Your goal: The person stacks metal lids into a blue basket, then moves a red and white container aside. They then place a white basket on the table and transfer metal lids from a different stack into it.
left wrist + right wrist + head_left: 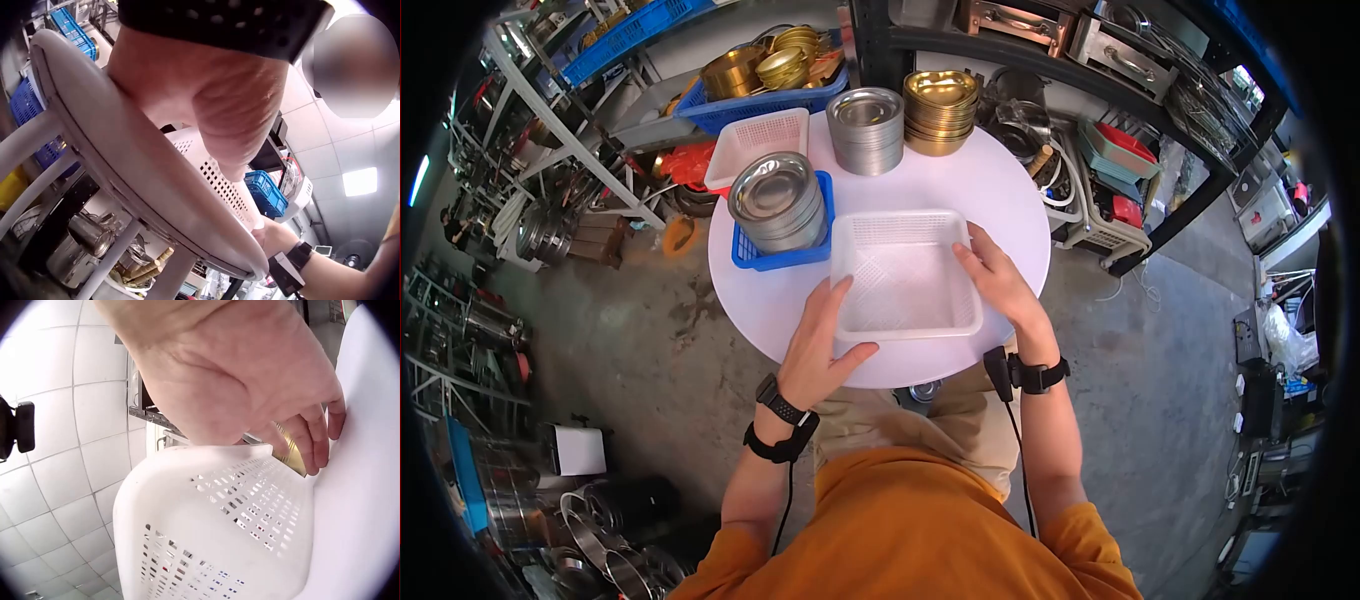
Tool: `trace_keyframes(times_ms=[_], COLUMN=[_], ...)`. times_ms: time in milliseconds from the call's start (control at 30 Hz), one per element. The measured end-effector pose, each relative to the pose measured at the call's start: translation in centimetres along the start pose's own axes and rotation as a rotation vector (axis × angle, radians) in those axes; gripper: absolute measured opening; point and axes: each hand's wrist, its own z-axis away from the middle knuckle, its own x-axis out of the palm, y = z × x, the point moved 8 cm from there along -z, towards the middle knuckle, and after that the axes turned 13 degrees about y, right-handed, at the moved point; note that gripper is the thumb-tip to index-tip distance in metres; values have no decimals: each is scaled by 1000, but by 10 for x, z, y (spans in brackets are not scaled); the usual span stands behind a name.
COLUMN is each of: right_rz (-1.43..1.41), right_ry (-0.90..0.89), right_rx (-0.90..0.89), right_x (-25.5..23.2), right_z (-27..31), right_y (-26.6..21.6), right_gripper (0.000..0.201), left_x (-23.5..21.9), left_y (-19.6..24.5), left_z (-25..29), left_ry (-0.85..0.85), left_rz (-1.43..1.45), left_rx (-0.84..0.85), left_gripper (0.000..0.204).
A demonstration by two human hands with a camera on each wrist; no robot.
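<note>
A white perforated plastic basket (908, 333) sits near the front of the round white table (1010, 200), with nothing in its bottom. At its left side is my left hand (818, 335), the fingers straight along the wall and the thumb spread away from them. My right hand (1000, 280) is at the back right corner, its thumb lying over the rim. In the right wrist view, the right hand's fingers (312, 447) reach down outside the basket's corner toward the tabletop, loosely extended.
Behind the basket, a blue basket (785, 258) bears stacked metal dishes (778, 200). Farther back stand a pinkish-white basket (758, 140), a silver dish stack (867, 135) and stacked gold bowls (941, 110). Shelves of metalware (560, 130) flank the table.
</note>
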Motion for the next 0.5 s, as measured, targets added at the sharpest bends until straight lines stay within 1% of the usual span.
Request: trace_keyframes(times_ms=[100,167,200,267,300,367,400,433,500], right_rz=[103,219,229,383,392,369,392,398,345], right_ry=[-12,-143,-147,-48,-47,-66,-164,-167,-217], right_rx=[-16,-64,-70,-99,-110,-267,-275,-282,-512], right_x=[-3,-6,-10,-24,-23,-11,3,11,34], right_z=[-5,-22,-33,-66,-81,-106,-118,-127,-139], right_y=[-10,-18,-27,-46,-54,-79,-81,-81,-89], right_gripper=[59,59,59,59,59,57,56,56,61], left_x=[-5,-6,-5,-7,-7,-8,-8,-10,-10], left_y=[-4,-3,-3,-3,-3,-2,-2,-2,-3], left_z=[3,3,2,2,2,1,1,1,1], left_ry=[54,34,12,17,12,16,8,17,19], left_rz=[93,88,73,73,64,73,75,80,81], left_rx=[-62,-70,-69,-58,-50,-52,-58,-58,-57], left_gripper=[89,89,89,88,88,87,87,87,86])
